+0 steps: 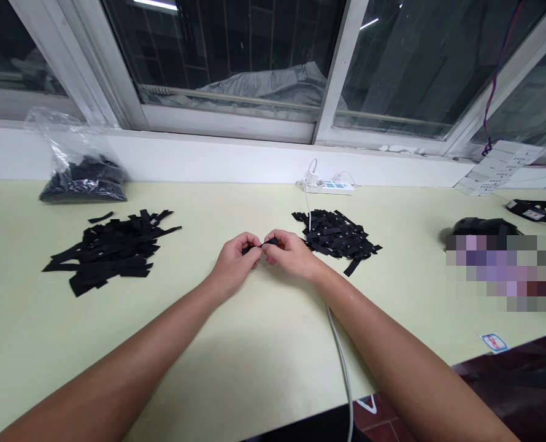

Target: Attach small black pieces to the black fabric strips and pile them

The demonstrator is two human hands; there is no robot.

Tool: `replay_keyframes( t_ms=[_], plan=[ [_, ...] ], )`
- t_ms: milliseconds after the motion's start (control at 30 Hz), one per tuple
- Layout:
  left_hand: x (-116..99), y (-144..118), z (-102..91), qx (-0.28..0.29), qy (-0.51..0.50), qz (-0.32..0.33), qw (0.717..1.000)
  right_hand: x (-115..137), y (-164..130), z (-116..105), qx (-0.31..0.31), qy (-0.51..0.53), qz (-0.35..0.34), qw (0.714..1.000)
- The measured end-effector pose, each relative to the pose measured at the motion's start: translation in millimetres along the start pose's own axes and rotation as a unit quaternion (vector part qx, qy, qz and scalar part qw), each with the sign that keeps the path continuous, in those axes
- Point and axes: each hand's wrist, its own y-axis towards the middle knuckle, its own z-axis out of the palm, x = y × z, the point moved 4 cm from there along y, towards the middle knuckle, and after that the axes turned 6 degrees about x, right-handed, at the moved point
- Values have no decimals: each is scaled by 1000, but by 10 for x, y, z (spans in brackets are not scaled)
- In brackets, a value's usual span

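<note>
Between my two hands, over the middle of the table, is a short black fabric strip (270, 242). My left hand (237, 261) pinches its left end, thumb on top. My right hand (291, 253) pinches the strip close by, with the fingertips of both hands almost touching. Left of my hands lies a loose pile of longer black strips (116, 248). Just beyond my right hand sits a denser pile of black strips (340, 233) with small shiny spots on them. The middle of the held strip is partly covered by my fingers.
A clear plastic bag (84, 178) of black pieces stands at the back left. By the wall lies a white power strip (332, 186), its cable (340, 344) running under my right forearm. Black items (484, 227) lie at the right, beside a blurred patch.
</note>
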Motion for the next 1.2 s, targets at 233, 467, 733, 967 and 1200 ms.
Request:
replay_keyframes(
  t_ms=[233,467,733,967,1200],
  plan=[
    [-21,-13,8,1,0,-5,1000,-22,7,-2,2,-12,-5,1000],
    [-13,-3,10,5,4,-2,1000,-31,10,-1,5,-1,0,1000],
    [12,-3,2,6,4,-2,1000,-29,12,-5,2,-4,0,1000],
    [-4,-7,16,6,6,-5,1000,-35,13,-4,5,5,6,1000],
    [32,11,13,12,3,0,1000,-67,29,-3,6,4,2,1000]
  ],
)
